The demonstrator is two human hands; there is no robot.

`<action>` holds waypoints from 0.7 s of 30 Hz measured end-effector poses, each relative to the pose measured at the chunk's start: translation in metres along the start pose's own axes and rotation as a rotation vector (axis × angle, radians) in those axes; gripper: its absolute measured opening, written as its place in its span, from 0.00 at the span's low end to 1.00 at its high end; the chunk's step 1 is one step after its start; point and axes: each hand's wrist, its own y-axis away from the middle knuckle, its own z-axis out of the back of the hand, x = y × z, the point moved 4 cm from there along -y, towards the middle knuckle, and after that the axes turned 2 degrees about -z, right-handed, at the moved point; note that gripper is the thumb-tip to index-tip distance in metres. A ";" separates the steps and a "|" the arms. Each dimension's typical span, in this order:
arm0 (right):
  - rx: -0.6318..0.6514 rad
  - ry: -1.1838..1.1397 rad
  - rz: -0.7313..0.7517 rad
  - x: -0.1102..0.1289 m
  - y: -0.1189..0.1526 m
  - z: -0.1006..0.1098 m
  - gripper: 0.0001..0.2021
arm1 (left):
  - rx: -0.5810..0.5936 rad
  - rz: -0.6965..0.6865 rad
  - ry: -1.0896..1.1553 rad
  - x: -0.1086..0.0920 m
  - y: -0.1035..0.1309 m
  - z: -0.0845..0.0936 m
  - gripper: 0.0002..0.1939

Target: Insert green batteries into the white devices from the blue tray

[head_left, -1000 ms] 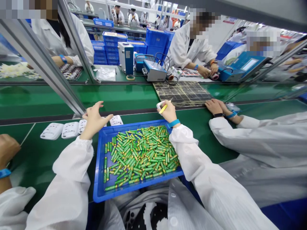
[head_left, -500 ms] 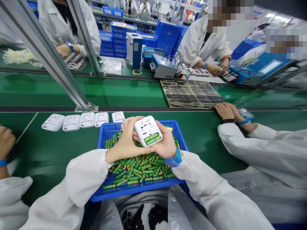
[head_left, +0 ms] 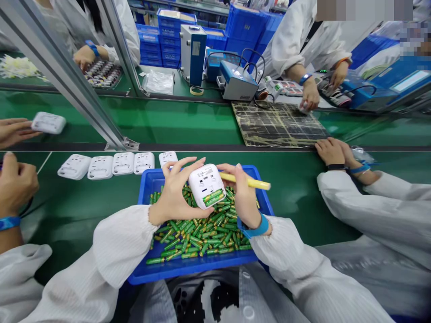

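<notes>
A white square device (head_left: 206, 179) with green batteries in its lower slot is held by my left hand (head_left: 177, 193), its back facing up. Wrapped round a yellow stick-like tool (head_left: 251, 181), my right hand (head_left: 245, 195) is just right of the device. The tool's left end lies close to the device's right edge; whether they touch is unclear. Both hands are above a blue tray (head_left: 198, 272) full of loose green batteries (head_left: 188, 240). Several white devices (head_left: 101, 167) stand in a row on the green surface behind the tray, to the left.
A metal post (head_left: 81, 89) slants down at the left. Another person's hand (head_left: 16, 131) holds a white device over the conveyor (head_left: 161, 123). A dark scratched board (head_left: 276, 123) lies at the back right. A co-worker's hands (head_left: 332, 152) rest at the right.
My right hand has moved off the device and now grips the yellow tool. My left hand still holds the device. At the left, a person's hand with a white device has come into view.
</notes>
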 end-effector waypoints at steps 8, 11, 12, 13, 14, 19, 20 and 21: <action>0.013 -0.144 0.137 0.010 0.005 0.011 0.19 | 0.032 0.001 -0.025 0.002 -0.001 -0.004 0.41; 0.138 -0.073 0.127 0.004 0.013 0.007 0.18 | 0.033 -0.003 -0.031 0.003 -0.002 -0.004 0.38; 0.163 -0.050 0.138 0.002 0.014 0.006 0.18 | 0.036 -0.002 -0.035 0.003 -0.002 -0.004 0.38; 0.182 -0.027 0.156 0.001 0.015 0.006 0.18 | 0.038 -0.003 -0.039 0.003 -0.002 -0.004 0.37; 0.199 -0.004 0.178 0.001 0.015 0.005 0.18 | 0.039 -0.005 -0.044 0.003 -0.002 -0.004 0.37; 0.272 0.228 0.371 0.011 0.018 0.003 0.20 | 0.052 -0.021 -0.091 0.004 -0.001 -0.006 0.37; 0.294 0.317 0.436 0.014 0.020 0.000 0.20 | 0.065 -0.024 -0.112 0.004 -0.001 -0.006 0.37; 0.309 0.390 0.493 0.018 0.023 -0.002 0.20 | 0.074 -0.027 -0.137 0.003 -0.001 -0.005 0.36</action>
